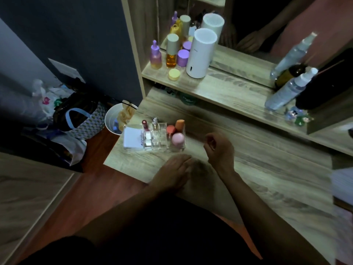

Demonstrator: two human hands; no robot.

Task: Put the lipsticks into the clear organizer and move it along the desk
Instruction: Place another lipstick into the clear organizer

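The clear organizer [164, 139] stands near the left end of the wooden desk [257, 169]. In its slots are a red lipstick [145, 124] and a clear-and-silver tube [155, 123]. Its right compartment holds orange, coral and pink makeup sponges [176, 131]. A white card or box [132, 138] leans at its left side. My left hand [172, 173] lies flat on the desk just in front of the organizer, fingers extended, holding nothing. My right hand [219, 148] hovers to the right of the organizer with its fingers curled loosely; I see nothing in it.
A raised shelf [219, 88] behind carries purple and amber bottles [168, 52], a white cylinder device [200, 52], spray bottles [288, 88] and a mirror. A white bin [114, 119] and a patterned bag [80, 115] sit on the floor left of the desk.
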